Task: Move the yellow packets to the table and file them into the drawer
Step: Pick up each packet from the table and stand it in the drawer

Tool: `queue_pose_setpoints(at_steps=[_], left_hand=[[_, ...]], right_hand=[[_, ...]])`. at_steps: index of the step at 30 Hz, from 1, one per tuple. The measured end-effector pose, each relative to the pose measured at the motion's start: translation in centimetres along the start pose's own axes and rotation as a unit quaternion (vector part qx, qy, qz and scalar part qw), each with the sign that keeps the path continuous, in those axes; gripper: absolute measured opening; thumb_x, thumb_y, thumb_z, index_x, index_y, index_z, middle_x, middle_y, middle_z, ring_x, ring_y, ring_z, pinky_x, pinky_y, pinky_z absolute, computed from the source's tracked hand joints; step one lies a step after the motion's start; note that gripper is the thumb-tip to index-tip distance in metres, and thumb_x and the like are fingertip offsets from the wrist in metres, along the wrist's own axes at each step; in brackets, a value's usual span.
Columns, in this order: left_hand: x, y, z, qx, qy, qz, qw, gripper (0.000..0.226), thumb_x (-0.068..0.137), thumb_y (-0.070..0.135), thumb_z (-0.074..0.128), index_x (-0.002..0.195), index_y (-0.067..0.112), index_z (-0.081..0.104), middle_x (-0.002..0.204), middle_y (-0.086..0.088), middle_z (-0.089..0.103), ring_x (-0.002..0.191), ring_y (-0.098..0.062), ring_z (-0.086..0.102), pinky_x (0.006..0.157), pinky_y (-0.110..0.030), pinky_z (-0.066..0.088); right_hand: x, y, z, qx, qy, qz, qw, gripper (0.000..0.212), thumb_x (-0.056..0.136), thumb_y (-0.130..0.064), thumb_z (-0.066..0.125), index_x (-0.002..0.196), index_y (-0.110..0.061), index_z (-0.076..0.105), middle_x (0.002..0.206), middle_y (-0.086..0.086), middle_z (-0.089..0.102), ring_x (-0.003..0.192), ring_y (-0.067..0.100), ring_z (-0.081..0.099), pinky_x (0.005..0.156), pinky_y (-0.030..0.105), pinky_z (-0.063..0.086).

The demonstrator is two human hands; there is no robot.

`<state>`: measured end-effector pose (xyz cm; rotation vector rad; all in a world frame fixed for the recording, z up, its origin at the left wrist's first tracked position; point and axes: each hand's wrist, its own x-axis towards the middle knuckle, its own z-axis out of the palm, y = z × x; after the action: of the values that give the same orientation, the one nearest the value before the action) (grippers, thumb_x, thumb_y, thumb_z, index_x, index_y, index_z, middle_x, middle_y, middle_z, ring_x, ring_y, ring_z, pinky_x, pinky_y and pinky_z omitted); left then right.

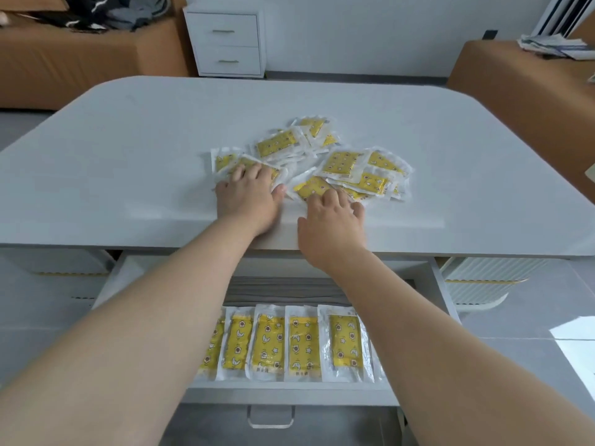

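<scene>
a: where were the yellow packets [344, 162]?
b: most lay in a loose, overlapping heap near the middle of the table [128, 140]. five or so more lay side by side in a neat row [302, 342] in the open drawer [438, 284], which was pulled out below the table's near edge.
a: and the left hand?
b: the left hand [248, 197] lay on the table at the heap's left end. its fingers [254, 170] were straight and spread, pressing flat on an end packet [225, 160]. it gripped nothing.
a: the right hand?
b: the right hand [331, 220] sat just beside the left, closer to the table's near edge. its fingers were bent, with the tips touching a front packet [310, 185]. the thumb lay apart on the bare table, and i saw no pinch.
a: anything else?
b: a white cabinet [227, 43] with two drawers stood beyond the table's far edge, against the wall.
</scene>
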<state>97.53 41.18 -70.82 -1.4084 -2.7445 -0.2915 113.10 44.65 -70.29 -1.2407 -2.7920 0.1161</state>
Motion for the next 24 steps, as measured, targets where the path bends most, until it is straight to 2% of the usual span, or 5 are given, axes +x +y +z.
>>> queue_pose_setpoints(at_steps=[3,9,13,18,24], left_hand=[[-3.1,-0.3,-1.5,0.030,-0.024,0.011,0.999,0.042,0.105,0.041,0.026,0.137,0.032,0.051,0.151,0.005,0.045,0.142,-0.026,0.030,0.103,-0.047,0.033],[-8.3,-1.6,-3.9,0.055,-0.053,0.023,0.997,0.049,0.098,0.018,0.045,0.139,0.042,0.052,0.134,0.000,0.051,0.125,-0.030,0.039,0.092,-0.042,0.039],[-10.6,-3.0,-2.9,0.013,0.014,0.028,0.999,0.043,0.102,0.029,0.049,0.142,0.043,0.049,0.137,0.003,0.050,0.123,-0.028,0.041,0.093,-0.041,0.040],[-10.2,-3.4,-3.7,-0.097,-0.053,-0.058,0.992,0.054,0.098,0.039,0.059,0.145,0.019,0.042,0.146,-0.007,0.048,0.133,-0.031,0.045,0.104,-0.047,0.043],[-10.5,-2.7,-4.3,0.004,0.000,-0.077,0.997,0.067,0.086,0.049,0.069,0.139,0.016,0.046,0.131,-0.010,0.056,0.122,-0.034,0.050,0.093,-0.043,0.042]], right_hand=[[-1.3,-0.8,-0.7,-0.036,-0.006,-0.030,0.999,0.035,0.099,-0.027,0.043,0.130,-0.013,0.053,0.127,0.009,0.046,0.114,0.030,0.053,0.105,0.044,0.033],[-4.0,-1.4,-1.5,0.015,-0.021,-0.035,0.999,0.040,0.105,-0.040,0.039,0.129,-0.013,0.057,0.132,0.013,0.046,0.124,0.033,0.044,0.101,0.043,0.038],[-3.8,-1.4,-1.2,0.029,-0.038,-0.006,0.999,0.034,0.103,-0.032,0.045,0.133,-0.016,0.045,0.138,0.018,0.043,0.128,0.037,0.039,0.101,0.044,0.036],[-3.3,-1.3,-1.2,0.056,-0.062,0.040,0.996,0.038,0.101,-0.038,0.050,0.130,-0.015,0.039,0.132,0.015,0.048,0.125,0.035,0.042,0.095,0.044,0.034],[-3.4,-2.3,-1.7,0.160,-0.045,0.077,0.983,0.061,0.087,-0.022,0.068,0.136,-0.017,0.030,0.128,0.014,0.047,0.110,0.031,0.046,0.088,0.040,0.033]])
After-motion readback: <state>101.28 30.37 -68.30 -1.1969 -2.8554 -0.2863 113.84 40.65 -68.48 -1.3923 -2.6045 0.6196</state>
